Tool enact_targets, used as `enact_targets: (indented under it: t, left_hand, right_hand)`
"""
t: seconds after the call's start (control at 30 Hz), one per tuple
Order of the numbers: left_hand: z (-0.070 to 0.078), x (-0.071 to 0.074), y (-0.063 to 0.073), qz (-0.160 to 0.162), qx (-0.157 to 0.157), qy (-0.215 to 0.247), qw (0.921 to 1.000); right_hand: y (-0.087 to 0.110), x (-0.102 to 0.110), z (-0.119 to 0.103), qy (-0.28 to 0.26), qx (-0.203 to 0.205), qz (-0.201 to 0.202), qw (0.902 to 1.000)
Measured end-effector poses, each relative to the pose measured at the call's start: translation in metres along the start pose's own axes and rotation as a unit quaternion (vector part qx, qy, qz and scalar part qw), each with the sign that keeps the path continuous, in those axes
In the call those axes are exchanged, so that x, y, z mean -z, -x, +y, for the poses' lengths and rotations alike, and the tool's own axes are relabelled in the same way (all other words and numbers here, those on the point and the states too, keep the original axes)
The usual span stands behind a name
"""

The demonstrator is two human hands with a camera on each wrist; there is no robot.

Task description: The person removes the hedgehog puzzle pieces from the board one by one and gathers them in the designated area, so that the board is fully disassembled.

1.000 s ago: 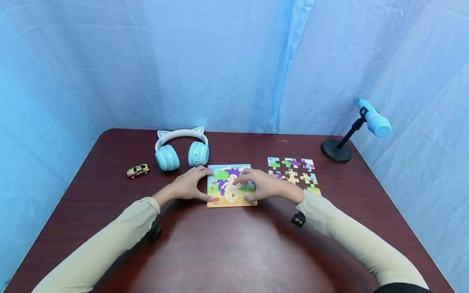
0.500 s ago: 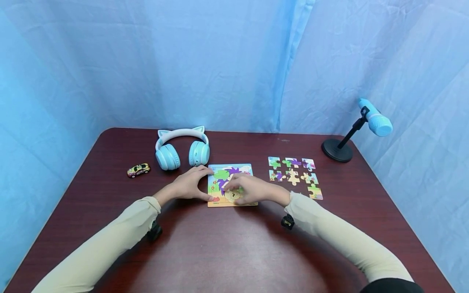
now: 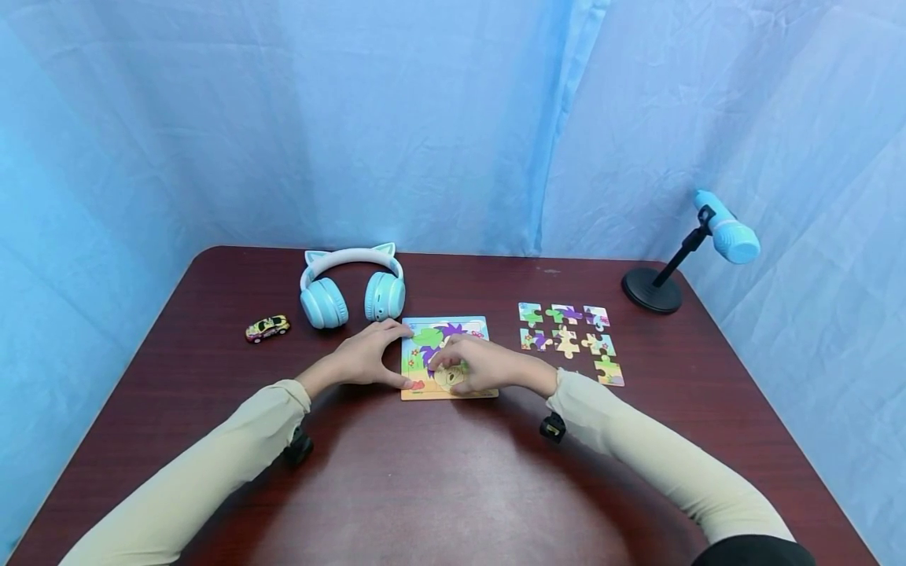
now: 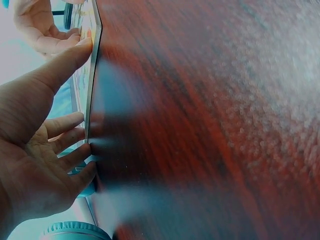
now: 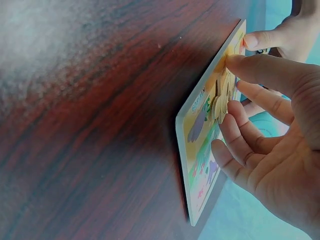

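Note:
A flat picture puzzle board [image 3: 425,325] lies in the middle of the table, showing a purple-haired cartoon figure. My left hand [image 3: 364,355] rests against its left side, thumb on the near corner and nearly straight fingers touching the edge, as the left wrist view shows. My right hand [image 3: 484,365] is over the board's right half. In the right wrist view, its thumb and fingers pinch a tan puzzle piece [image 5: 219,107], which is tilted up from the board's surface. From above, the right hand hides most of that piece and part of the picture.
Several loose puzzle pieces [image 3: 566,343] lie in rows right of the board. Blue cat-ear headphones [image 3: 384,297] and a toy car [image 3: 267,329] are at the left. A blue microphone [image 3: 732,238] on a black stand [image 3: 651,291] stands at the back right, before blue curtains.
My right hand has moved left across the board and lower toward its near side, uncovering loose pieces at the right. During the last half second it barely shifts. The left hand stays put.

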State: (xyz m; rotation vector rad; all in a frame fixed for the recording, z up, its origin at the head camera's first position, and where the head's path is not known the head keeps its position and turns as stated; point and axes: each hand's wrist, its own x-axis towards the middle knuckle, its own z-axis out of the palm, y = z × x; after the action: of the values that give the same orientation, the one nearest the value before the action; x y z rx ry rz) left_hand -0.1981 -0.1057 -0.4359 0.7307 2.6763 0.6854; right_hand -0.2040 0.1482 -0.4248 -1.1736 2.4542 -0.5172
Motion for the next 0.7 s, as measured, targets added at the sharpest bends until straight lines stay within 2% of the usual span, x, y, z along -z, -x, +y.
enact_targets:
  t: [0.4,0.7]
  left_hand:
    - [0.0004,0.0002,0.0003,0.003,-0.001,0.001,1.0000]
    - [0.0006,0.0005,0.0003,-0.002,0.003,0.001,1.0000]
  right_hand:
    - [0.0007,0.0014,-0.0030,-0.009,-0.004,-0.006,0.9999]
    - [-0.0001,0.0036,-0.0048,-0.009,0.009,-0.016,0.9998]
